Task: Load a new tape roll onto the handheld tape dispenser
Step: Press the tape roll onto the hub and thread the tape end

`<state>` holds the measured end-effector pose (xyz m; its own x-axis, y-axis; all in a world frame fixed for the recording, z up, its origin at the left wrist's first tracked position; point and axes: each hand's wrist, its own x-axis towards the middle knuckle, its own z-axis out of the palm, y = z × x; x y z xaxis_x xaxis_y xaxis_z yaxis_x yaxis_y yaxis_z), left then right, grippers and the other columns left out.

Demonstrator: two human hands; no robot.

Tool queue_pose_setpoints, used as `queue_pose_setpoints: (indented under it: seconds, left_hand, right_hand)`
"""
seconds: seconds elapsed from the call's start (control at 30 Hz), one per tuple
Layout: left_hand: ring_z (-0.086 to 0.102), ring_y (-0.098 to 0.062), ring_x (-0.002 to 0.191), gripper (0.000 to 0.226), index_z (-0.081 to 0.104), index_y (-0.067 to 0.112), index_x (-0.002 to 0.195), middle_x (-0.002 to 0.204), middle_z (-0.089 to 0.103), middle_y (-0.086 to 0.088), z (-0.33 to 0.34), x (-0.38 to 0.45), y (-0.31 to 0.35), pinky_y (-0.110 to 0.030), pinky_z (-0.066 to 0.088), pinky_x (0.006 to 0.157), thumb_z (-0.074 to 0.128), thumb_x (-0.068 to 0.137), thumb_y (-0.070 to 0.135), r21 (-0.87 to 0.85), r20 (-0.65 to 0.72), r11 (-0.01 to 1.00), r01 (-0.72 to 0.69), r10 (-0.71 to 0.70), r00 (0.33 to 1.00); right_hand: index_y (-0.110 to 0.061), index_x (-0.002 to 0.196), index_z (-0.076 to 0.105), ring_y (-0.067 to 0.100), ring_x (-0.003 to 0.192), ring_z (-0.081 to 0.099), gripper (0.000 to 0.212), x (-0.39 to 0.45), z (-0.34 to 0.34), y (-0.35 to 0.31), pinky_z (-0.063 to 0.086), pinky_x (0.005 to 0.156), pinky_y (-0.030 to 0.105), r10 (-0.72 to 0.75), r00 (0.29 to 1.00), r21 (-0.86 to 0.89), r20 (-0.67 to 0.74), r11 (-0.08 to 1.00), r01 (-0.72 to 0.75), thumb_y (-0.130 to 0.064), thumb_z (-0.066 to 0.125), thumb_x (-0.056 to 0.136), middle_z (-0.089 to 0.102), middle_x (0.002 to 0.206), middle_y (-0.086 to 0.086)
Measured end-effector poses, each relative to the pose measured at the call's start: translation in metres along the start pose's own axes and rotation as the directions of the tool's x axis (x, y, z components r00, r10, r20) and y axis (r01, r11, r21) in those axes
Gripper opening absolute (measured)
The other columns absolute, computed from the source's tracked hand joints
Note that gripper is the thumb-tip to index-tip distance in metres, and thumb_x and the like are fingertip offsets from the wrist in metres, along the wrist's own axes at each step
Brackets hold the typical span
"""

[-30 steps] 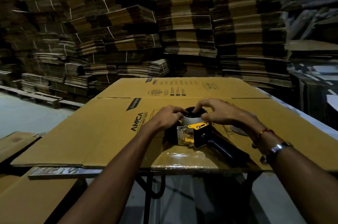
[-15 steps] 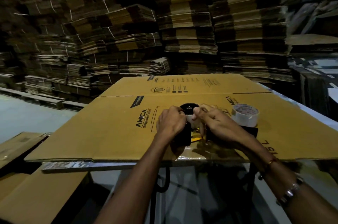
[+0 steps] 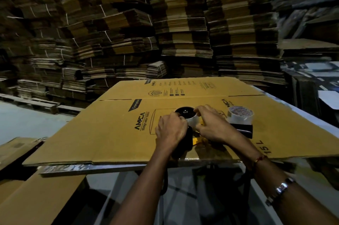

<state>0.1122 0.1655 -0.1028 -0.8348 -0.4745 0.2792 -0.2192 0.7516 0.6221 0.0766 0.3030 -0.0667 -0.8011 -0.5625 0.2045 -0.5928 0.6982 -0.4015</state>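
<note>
The black and yellow tape dispenser [image 3: 185,140] lies on a flattened cardboard box [image 3: 113,133]. Its round black spool hub [image 3: 184,112] faces up, and a narrow white tape core [image 3: 193,121] sits around the hub. My left hand [image 3: 170,131] grips the dispenser's black body just below the hub. My right hand [image 3: 212,127] pinches the white core from the right side. A full roll of clear tape [image 3: 240,114] stands to the right of my hands on a black block [image 3: 243,130]. My hands hide most of the dispenser.
The flattened box lies over a table whose near edge [image 3: 77,168] shows below it. Tall stacks of folded cartons [image 3: 165,32] fill the background. More flat cardboard [image 3: 27,197] lies low at the left, and wooden pallets [image 3: 36,103] sit on the floor.
The dispenser was turned so its black body points toward me. My right hand shifted left, uncovering the clear tape roll. Over the last half second my hands have barely moved.
</note>
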Motion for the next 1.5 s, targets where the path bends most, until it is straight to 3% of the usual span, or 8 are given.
queue_pose_setpoints:
  seconds: [0.2, 0.4, 0.77, 0.9, 1.03, 1.17, 1.33, 1.5]
  left_hand:
    - [0.061, -0.03, 0.091, 0.035, 0.066, 0.014, 0.093, 0.092, 0.066, -0.01, 0.001, -0.008, 0.0, -0.049, 0.052, 0.086, 0.037, 0.093, 0.033, -0.009, -0.038, 1.0, 0.005, -0.005, 0.999]
    - [0.061, -0.027, 0.089, 0.035, 0.065, 0.017, 0.09, 0.089, 0.064, -0.007, 0.001, -0.011, 0.002, -0.049, 0.052, 0.086, 0.035, 0.092, 0.034, -0.015, -0.047, 0.999, 0.03, -0.031, 0.998]
    - [0.061, -0.027, 0.095, 0.038, 0.068, 0.017, 0.101, 0.096, 0.066, -0.007, 0.004, -0.009, 0.001, -0.048, 0.05, 0.09, 0.036, 0.094, 0.035, -0.016, -0.053, 0.998, 0.062, -0.063, 0.997]
    - [0.057, -0.027, 0.108, 0.037, 0.067, 0.018, 0.111, 0.11, 0.063, -0.008, 0.005, -0.007, 0.001, -0.049, 0.046, 0.096, 0.037, 0.096, 0.035, -0.014, -0.069, 0.997, 0.073, -0.074, 0.995]
    - [0.036, -0.029, 0.129, 0.036, 0.064, 0.017, 0.123, 0.141, 0.037, -0.01, 0.006, -0.001, 0.003, -0.048, 0.035, 0.104, 0.042, 0.099, 0.033, -0.003, -0.098, 0.998, 0.06, -0.06, 0.993]
    - [0.026, -0.025, 0.141, 0.036, 0.062, 0.022, 0.129, 0.158, 0.024, -0.003, 0.009, 0.011, 0.001, -0.049, 0.03, 0.111, 0.047, 0.098, 0.029, -0.05, -0.068, 0.999, 0.01, -0.013, 0.998]
    - [0.029, -0.026, 0.139, 0.034, 0.063, 0.021, 0.128, 0.156, 0.031, -0.002, 0.013, 0.014, 0.008, -0.043, 0.035, 0.099, 0.044, 0.099, 0.024, -0.155, -0.095, 0.984, 0.093, -0.109, 0.99]
    - [0.033, -0.024, 0.133, 0.029, 0.063, 0.023, 0.121, 0.147, 0.039, -0.001, 0.016, 0.013, 0.01, -0.035, 0.029, 0.085, 0.044, 0.099, 0.023, -0.177, -0.122, 0.979, 0.103, -0.126, 0.984]
  right_hand:
    - [-0.009, 0.116, 0.058, 0.028, 0.125, 0.038, 0.024, -0.011, 0.018, -0.009, 0.041, 0.102, 0.04, 0.065, 0.992, -0.234, -0.111, 0.968, -0.09, -0.023, 0.057, 0.096, 0.039, 0.135, 0.008]
    - [-0.009, 0.114, 0.061, 0.034, 0.133, 0.032, 0.025, -0.008, 0.025, -0.02, 0.045, 0.099, 0.041, 0.136, 0.975, -0.252, -0.175, 0.951, -0.178, -0.021, 0.065, 0.093, 0.038, 0.143, 0.009]
    - [-0.011, 0.113, 0.062, 0.035, 0.126, 0.039, 0.02, 0.004, 0.033, -0.017, 0.046, 0.093, 0.042, 0.149, 0.965, -0.352, -0.216, 0.91, -0.219, -0.019, 0.059, 0.095, 0.053, 0.134, 0.009]
    - [-0.012, 0.11, 0.061, 0.033, 0.125, 0.039, 0.02, 0.01, 0.032, -0.011, 0.047, 0.091, 0.04, 0.125, 0.97, -0.342, -0.211, 0.92, -0.193, -0.024, 0.061, 0.095, 0.055, 0.131, 0.007]
    - [-0.012, 0.106, 0.062, 0.032, 0.123, 0.038, 0.022, 0.023, 0.031, -0.002, 0.045, 0.091, 0.039, 0.067, 0.979, -0.304, -0.193, 0.945, -0.124, -0.03, 0.062, 0.093, 0.05, 0.132, 0.006]
    - [-0.01, 0.103, 0.065, 0.031, 0.124, 0.037, 0.026, 0.036, 0.033, 0.007, 0.048, 0.092, 0.039, 0.061, 0.979, -0.247, -0.195, 0.963, -0.109, -0.033, 0.064, 0.093, 0.046, 0.135, 0.004]
    - [-0.008, 0.106, 0.069, 0.032, 0.13, 0.033, 0.028, 0.044, 0.033, 0.012, 0.044, 0.099, 0.041, 0.039, 0.985, -0.221, -0.169, 0.972, -0.076, -0.031, 0.063, 0.092, 0.044, 0.14, -0.001]
    - [-0.009, 0.112, 0.071, 0.033, 0.135, 0.027, 0.03, 0.043, 0.032, 0.014, 0.039, 0.104, 0.042, 0.02, 0.99, -0.182, -0.142, 0.982, -0.046, -0.026, 0.061, 0.09, 0.041, 0.144, -0.003]
